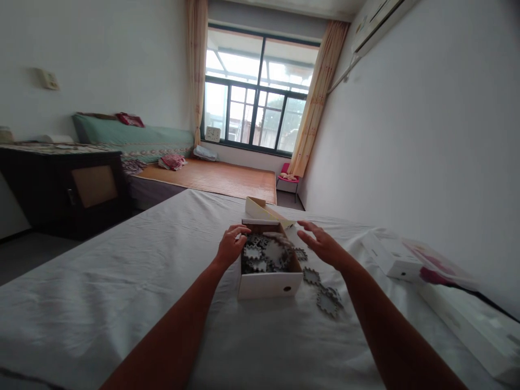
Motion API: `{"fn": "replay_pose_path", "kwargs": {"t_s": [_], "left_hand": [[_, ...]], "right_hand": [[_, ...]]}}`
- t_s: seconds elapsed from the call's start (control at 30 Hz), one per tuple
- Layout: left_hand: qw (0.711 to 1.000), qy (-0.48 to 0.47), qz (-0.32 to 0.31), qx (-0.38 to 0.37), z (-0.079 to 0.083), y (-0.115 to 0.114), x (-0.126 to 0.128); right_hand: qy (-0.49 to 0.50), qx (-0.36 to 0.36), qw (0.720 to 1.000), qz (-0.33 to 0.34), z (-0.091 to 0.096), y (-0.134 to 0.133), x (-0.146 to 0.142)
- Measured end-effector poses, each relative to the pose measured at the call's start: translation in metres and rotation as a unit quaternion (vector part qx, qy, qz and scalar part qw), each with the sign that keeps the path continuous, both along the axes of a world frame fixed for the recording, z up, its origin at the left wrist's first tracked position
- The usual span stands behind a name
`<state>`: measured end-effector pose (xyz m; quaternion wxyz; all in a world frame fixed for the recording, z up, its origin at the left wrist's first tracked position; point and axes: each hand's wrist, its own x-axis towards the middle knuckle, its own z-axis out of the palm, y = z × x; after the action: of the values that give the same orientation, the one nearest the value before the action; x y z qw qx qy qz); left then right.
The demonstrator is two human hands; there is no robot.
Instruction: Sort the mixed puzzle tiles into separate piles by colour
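Bedroom, white bed sheet [122, 292]: two hands at a white box [270, 284], frame ctr.
L hand [231, 245] curls over its left rim, pinch unclear; R hand [320, 242] spread open, hovering just right, not touching. Grey toothed pieces [265, 255] fill box; a few lie lower right.

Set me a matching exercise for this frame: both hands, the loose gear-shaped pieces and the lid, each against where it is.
1 left hand
2 right hand
3 loose gear-shaped pieces
4 lid

A on the sheet, right of the white box
B fingers curled on the box's far left rim
C just beyond the box's far edge
D spread open over the box's right edge

Pairs: 1-B, 2-D, 3-A, 4-C
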<state>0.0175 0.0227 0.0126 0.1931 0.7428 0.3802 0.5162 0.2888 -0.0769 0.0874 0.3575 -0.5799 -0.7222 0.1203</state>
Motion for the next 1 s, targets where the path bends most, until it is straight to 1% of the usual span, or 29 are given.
{"fn": "replay_pose_path", "kwargs": {"t_s": [0.07,0.13,0.23,0.27,0.33,0.4,0.53,0.6,0.63,0.77,0.83,0.9,1.0], "left_hand": [[1.000,0.001,-0.001,-0.006,0.000,0.000,0.000],[1.000,0.002,0.003,-0.007,-0.001,0.000,0.001],[1.000,0.002,0.011,-0.006,-0.001,-0.001,0.001],[1.000,0.002,0.011,-0.008,0.000,-0.001,0.001],[1.000,0.000,0.008,-0.012,0.000,-0.002,0.001],[1.000,-0.004,0.006,-0.016,0.001,-0.003,0.001],[1.000,-0.008,0.008,-0.022,0.001,-0.004,0.002],[1.000,-0.006,0.009,-0.024,0.000,-0.003,0.002],[1.000,-0.005,0.008,-0.024,-0.001,-0.002,0.002],[1.000,-0.002,0.007,-0.026,-0.002,-0.001,0.002],[1.000,-0.001,0.008,-0.028,-0.002,-0.002,0.002],[1.000,0.000,0.008,-0.026,-0.001,-0.002,0.002],[1.000,0.002,0.008,-0.022,-0.001,-0.002,0.003]], "right_hand": [[-0.118,-0.015,0.993,-0.023,-0.020,0.014,0.015],[-0.195,-0.053,0.979,-0.038,-0.048,0.024,0.028],[-0.228,-0.080,0.969,-0.045,-0.088,0.033,0.034],[-0.226,-0.078,0.970,-0.045,-0.097,0.035,0.032],[-0.222,-0.068,0.971,-0.050,-0.107,0.041,0.031],[-0.216,-0.056,0.972,-0.073,-0.107,0.048,0.036],[-0.197,-0.030,0.964,-0.173,-0.097,0.070,0.066],[-0.191,-0.034,0.958,-0.210,-0.096,0.078,0.080],[-0.189,-0.041,0.957,-0.217,-0.097,0.081,0.085],[-0.180,-0.066,0.958,-0.213,-0.107,0.083,0.087],[-0.173,-0.064,0.960,-0.209,-0.106,0.080,0.083],[-0.161,-0.057,0.965,-0.200,-0.096,0.077,0.075],[-0.124,-0.028,0.978,-0.167,-0.065,0.070,0.052]]}}
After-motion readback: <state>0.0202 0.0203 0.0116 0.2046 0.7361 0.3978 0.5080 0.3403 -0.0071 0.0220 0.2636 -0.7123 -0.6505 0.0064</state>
